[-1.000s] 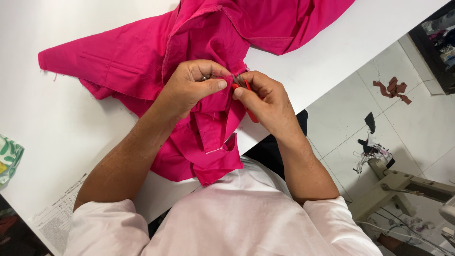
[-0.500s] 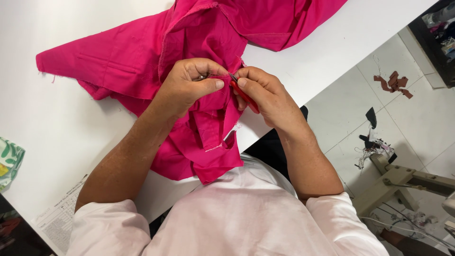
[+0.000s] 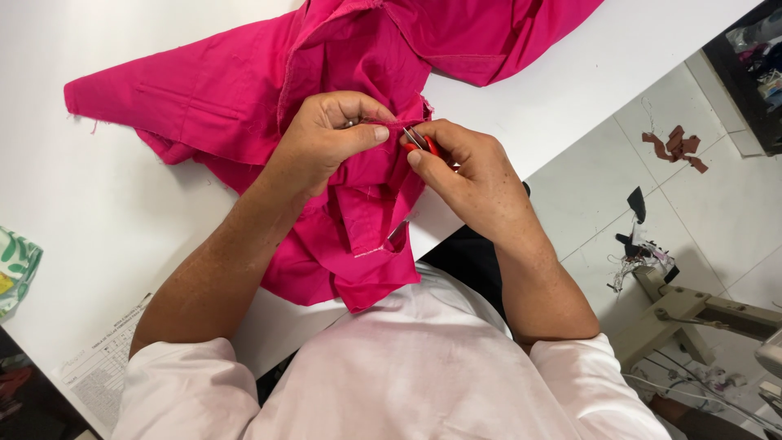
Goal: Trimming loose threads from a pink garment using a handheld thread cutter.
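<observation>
Unmoved since earlier, right hand (image 3: 468, 171) mostly hides red snips (image 3: 425, 145).

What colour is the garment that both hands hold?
The garment is bright pink, plain, seen in the head view.

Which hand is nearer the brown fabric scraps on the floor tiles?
Right. The right hand holds small red-handled snips at the pink garment, on the side toward the brown scraps. The left hand pinches the fabric farther from them.
</observation>
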